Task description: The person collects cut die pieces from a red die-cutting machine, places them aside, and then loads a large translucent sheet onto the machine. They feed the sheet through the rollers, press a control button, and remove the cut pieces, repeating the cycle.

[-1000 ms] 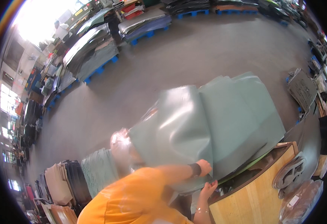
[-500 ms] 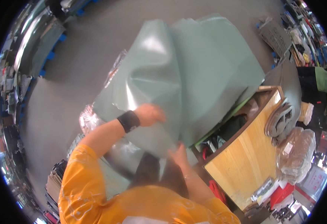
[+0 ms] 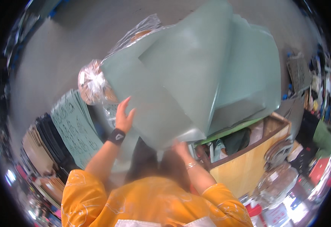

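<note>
Large, smooth grey-green flexible sheets (image 3: 252, 68) lie in a broad pile in front of me. The top sheet (image 3: 195, 53) is bent over, with a rounded fold running down its right side and a near corner by my right hand. My right hand (image 3: 180, 148) is closed on that near edge; its fingertips are partly hidden. My left hand (image 3: 124, 118), below a black wristband, is raised at the pile's left edge with fingers apart, holding nothing. Whether it touches the sheet I cannot tell.
A wooden open-topped box (image 3: 244, 176) with dark items inside stands at the right. Clear-wrapped bundles (image 3: 93, 81) lie beyond the pile's left edge. Marked green sheets (image 3: 72, 125) and dark stacked pieces (image 3: 52, 140) are at the left. A wrapped package (image 3: 275, 183) sits past the box.
My left hand has let go of the sheet and moved left and down, fingers opening. The top sheet has spread flatter and farther away. My right hand stays at the near edge.
</note>
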Demonstrator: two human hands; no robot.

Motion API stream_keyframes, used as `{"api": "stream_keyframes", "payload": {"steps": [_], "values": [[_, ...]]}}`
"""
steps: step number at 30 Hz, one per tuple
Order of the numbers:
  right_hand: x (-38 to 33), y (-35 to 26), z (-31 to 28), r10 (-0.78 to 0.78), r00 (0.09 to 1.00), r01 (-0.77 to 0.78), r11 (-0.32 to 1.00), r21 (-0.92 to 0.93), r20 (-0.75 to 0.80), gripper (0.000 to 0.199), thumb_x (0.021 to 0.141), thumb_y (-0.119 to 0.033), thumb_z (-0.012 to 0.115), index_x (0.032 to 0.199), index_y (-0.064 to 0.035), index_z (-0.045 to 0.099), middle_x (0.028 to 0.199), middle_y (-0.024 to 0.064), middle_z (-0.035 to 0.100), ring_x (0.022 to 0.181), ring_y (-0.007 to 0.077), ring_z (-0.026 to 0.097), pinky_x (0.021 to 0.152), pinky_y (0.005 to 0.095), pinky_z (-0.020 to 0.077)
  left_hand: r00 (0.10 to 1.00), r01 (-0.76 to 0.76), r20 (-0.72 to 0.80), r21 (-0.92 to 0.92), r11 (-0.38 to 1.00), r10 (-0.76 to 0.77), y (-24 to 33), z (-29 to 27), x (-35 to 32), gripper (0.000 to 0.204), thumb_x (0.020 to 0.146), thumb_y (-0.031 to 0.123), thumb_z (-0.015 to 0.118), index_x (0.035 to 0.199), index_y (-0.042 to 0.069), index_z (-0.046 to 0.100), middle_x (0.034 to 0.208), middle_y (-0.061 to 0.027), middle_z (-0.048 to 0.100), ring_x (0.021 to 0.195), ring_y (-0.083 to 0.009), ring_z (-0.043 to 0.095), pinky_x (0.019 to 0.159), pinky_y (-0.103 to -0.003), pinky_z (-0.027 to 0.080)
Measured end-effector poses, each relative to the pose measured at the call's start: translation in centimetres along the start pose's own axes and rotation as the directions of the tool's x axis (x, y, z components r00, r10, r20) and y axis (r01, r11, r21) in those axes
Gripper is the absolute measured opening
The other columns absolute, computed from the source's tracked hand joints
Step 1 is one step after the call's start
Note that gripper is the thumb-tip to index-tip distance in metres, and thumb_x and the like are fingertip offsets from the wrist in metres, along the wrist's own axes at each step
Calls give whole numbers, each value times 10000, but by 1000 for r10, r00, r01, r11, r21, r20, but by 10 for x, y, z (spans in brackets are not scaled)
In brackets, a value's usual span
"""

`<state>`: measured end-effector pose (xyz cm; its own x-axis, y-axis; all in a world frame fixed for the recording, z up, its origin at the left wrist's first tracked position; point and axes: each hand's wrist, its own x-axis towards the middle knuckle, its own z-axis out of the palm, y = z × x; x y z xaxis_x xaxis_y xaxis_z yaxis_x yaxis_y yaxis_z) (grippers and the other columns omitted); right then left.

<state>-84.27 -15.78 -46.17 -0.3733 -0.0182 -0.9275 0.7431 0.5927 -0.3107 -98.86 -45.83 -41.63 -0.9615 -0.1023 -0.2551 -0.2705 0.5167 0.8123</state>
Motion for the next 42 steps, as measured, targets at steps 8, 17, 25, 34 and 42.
{"api": "stream_keyframes", "payload": {"steps": [8,17,25,34,42], "values": [[5,-84,-34,196,976,-216,913,347,95,301,915,-283,556,853,6,610,714,90,641,665,199,632,650,318,511,-8,907,271,-404,-121,-963,-103,96,-197,727,806,560,640,1267,16,501,1085,-199,608,910,-422,591,781,-511,503],[13,-118,-71,174,977,-210,889,406,125,309,909,-280,565,707,-49,593,643,83,609,586,190,593,568,296,467,724,467,568,12,884,-391,-1,1,-43,409,902,390,541,775,19,653,695,-141,624,570,-270,600,541,-395,495],[-69,-193,-226,-206,948,267,930,-253,240,316,930,-286,541,818,-14,657,657,37,612,641,121,588,603,278,466,622,-230,781,118,966,52,181,59,48,407,885,380,536,761,19,679,788,-206,658,801,-362,645,727,-463,518],[-1,-412,-81,-399,825,559,473,-681,400,602,818,-509,615,1114,15,606,1054,210,650,1017,364,611,867,446,478,283,-434,909,-163,886,306,200,106,20,168,838,188,585,897,60,677,864,-145,673,814,-292,649,710,-380,523],[42,-358,-152,-371,893,434,564,-703,254,571,890,-505,496,1002,28,668,1037,239,649,1009,381,611,849,441,477,430,-389,834,-175,904,347,187,46,-27,483,855,545,532,732,96,659,684,-131,641,667,-341,627,609,-425,505]]}}
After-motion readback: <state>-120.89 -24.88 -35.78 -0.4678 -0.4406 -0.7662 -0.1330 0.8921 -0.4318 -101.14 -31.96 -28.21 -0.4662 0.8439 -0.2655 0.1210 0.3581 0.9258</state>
